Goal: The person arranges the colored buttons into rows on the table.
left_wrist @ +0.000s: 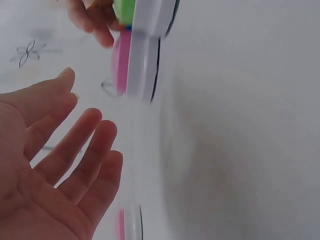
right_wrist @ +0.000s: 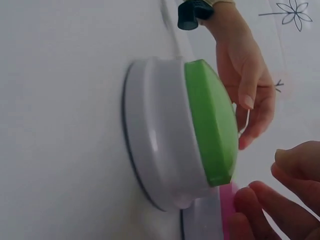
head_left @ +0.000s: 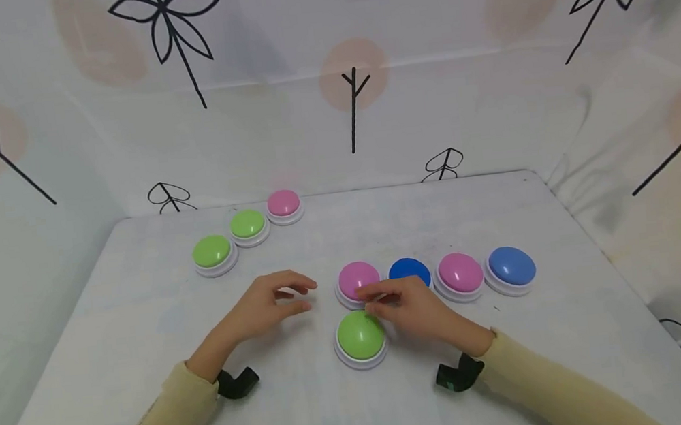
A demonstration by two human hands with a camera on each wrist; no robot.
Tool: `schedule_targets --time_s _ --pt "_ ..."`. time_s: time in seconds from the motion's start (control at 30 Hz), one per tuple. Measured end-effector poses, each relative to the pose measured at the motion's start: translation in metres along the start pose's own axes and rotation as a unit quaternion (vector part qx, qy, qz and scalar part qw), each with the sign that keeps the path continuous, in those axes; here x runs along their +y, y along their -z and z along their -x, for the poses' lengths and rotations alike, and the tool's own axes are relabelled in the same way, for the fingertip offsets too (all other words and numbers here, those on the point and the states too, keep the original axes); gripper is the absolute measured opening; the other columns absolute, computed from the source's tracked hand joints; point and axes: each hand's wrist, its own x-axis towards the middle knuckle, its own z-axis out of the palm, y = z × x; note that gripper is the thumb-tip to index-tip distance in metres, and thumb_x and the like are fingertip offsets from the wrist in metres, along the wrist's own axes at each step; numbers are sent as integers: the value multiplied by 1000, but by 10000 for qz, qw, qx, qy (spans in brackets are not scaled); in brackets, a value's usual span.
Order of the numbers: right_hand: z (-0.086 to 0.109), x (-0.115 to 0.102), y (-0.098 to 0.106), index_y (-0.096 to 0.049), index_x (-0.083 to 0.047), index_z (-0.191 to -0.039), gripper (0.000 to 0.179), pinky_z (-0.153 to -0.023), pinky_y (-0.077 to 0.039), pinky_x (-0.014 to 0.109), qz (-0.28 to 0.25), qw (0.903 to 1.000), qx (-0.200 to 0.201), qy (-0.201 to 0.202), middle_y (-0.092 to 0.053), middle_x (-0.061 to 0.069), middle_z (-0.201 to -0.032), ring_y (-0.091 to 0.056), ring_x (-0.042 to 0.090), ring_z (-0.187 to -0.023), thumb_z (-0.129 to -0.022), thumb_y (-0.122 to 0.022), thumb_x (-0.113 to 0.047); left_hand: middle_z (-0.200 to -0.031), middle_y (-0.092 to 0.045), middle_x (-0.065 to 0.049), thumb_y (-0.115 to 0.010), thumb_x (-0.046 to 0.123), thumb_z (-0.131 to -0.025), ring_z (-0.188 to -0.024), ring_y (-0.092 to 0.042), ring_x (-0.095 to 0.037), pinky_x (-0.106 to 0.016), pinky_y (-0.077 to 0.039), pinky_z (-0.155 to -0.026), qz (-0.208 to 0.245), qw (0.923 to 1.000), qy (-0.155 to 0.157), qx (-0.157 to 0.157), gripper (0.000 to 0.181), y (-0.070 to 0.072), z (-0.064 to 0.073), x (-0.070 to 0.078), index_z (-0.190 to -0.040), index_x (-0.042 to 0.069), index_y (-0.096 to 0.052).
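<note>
We see the left hand, fingers loosely spread, left of the near green button on the white table. The right hand bends relaxed fingers over the pink button just beyond; we cannot tell whether they touch.

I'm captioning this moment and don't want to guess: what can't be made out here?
Head: most of the white base of the dark blue button, hidden by the right hand.
Right wrist: much of the near pink button, behind the front green button and the right hand.
Head and right wrist: whether that hand touches this pink button; they overlap in both.
Left wrist: part of the lowest pink button, cut off by the bottom edge.
</note>
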Motion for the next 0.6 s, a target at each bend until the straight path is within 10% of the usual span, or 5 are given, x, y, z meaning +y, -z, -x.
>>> schedule_targets --time_s 0.6 --pt "-114 -49 -27 -66 -10 -130 35 -89 -53 21 13 9991 -234 340 -67 6 -126 -64 13 -107 -96 -68 -16 -128 -62 -11 -72 20 -94 -117 -58 -28 -40 -46 -104 -477 9696 1103 2130 36 88 28 -35 -126 4 -65"
